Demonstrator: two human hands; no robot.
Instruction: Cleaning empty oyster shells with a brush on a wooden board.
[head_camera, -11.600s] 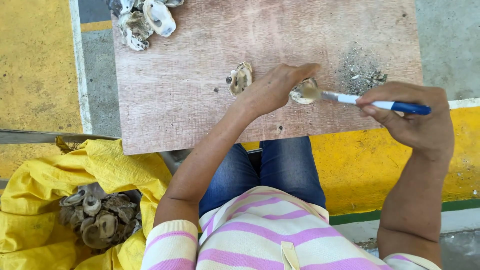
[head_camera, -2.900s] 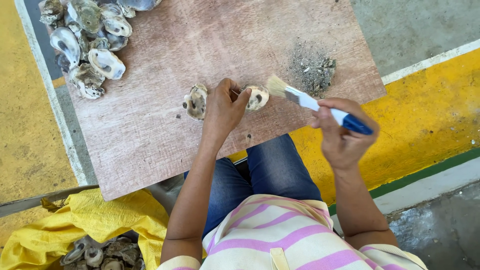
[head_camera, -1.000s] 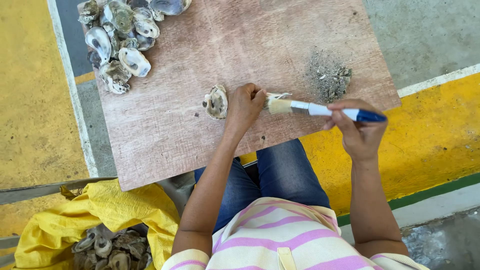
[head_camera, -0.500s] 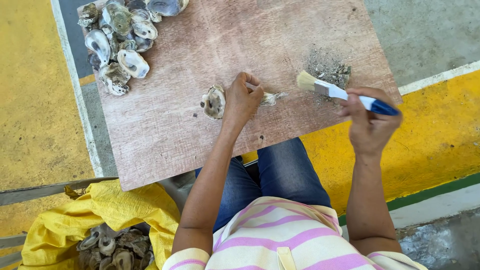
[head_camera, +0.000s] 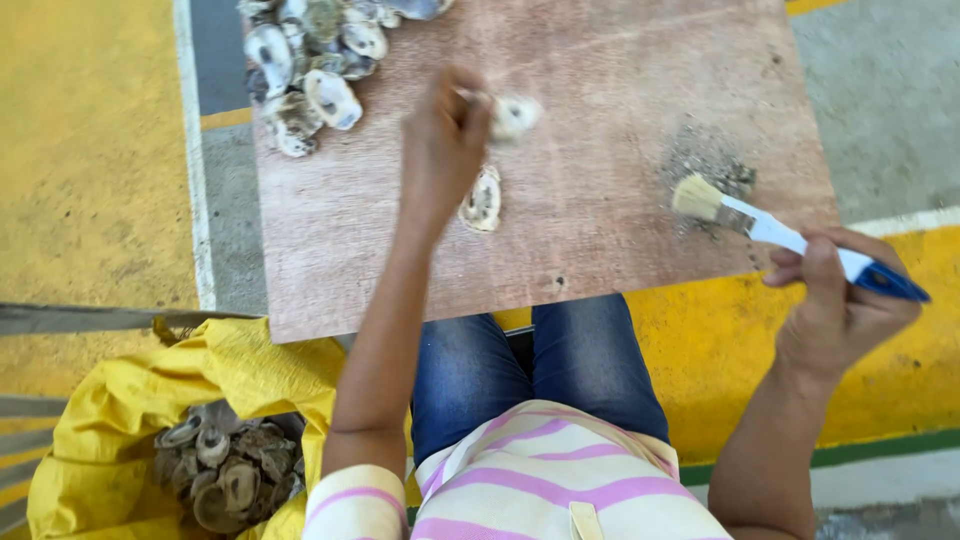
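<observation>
Left hand (head_camera: 440, 135) pinches a pale oyster shell (head_camera: 514, 115) above the board (head_camera: 600, 230), near the shell pile (head_camera: 310, 60); right hand (head_camera: 838, 300) closed round the blue-handled brush (head_camera: 780, 232), bristles by the grit heap (head_camera: 715, 165); 2nd shell (head_camera: 482, 200) lies on the board w/ nothing touching it

Shell-cleaning work yard: painted concrete floor (head_camera: 90, 150), plywood board (head_camera: 600, 120), sacked shells (head_camera: 225, 470).

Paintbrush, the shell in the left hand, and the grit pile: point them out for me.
paintbrush (head_camera: 790, 238), head view, on its white handle
shell (head_camera: 514, 116), head view, on its pale inner face
grit pile (head_camera: 712, 168), head view, on the grey heap's middle
</observation>
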